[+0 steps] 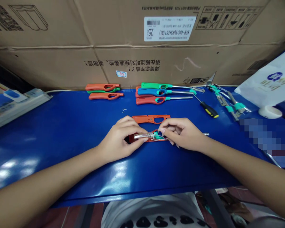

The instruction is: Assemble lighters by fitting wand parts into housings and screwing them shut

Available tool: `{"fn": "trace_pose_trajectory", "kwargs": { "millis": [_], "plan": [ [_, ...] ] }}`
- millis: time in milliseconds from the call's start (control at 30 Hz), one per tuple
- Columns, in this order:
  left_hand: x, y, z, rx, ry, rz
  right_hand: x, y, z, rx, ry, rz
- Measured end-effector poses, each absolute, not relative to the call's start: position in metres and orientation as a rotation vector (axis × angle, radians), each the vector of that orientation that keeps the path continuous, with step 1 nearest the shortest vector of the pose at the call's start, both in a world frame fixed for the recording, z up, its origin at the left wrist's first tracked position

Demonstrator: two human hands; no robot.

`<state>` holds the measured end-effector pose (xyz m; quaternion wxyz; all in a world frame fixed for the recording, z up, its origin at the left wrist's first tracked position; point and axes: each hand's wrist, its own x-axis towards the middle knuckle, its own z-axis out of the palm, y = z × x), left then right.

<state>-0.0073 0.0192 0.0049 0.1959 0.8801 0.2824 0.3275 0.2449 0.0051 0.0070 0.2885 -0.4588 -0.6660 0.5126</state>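
Observation:
An opened orange lighter half-shell [131, 138] lies on the blue table between my hands. It holds a clear fuel tank [140, 136], a teal trigger [158, 136] and a thin pale wire; a metal tube end [206, 134] pokes out beyond my right wrist. My left hand [121, 137] has thumb and fingers closed about the shell and tank from the left. Over the trigger end, my right hand [182, 134] is pinched, thumb against forefinger; what sits between those fingertips is hidden. Just behind lies a separate orange half-shell [142, 119], inner side up.
At the back stand stacked lighter shells [104, 95] and several assembled long lighters [152, 100]. A black-and-yellow screwdriver [209, 110] and loose metal tubes with teal parts [228, 103] lie right. A cardboard box [123, 38] walls the rear; a power strip [21, 101] sits left.

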Motion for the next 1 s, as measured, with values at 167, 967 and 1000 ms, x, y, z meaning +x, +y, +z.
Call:
{"fn": "trace_pose_trajectory", "kwargs": {
  "millis": [167,967,1000],
  "plan": [
    [-0.013,0.023,0.004,2.545,0.774,0.763,0.254,0.013,0.007,-1.231,-1.956,1.18],
    [-0.015,0.021,0.0,2.701,0.758,0.653,0.269,0.016,0.015,-1.021,-2.515,0.612],
    [-0.015,0.02,0.0,2.701,0.766,0.639,0.27,0.016,0.015,-1.033,-2.524,0.615]
  ]
}}
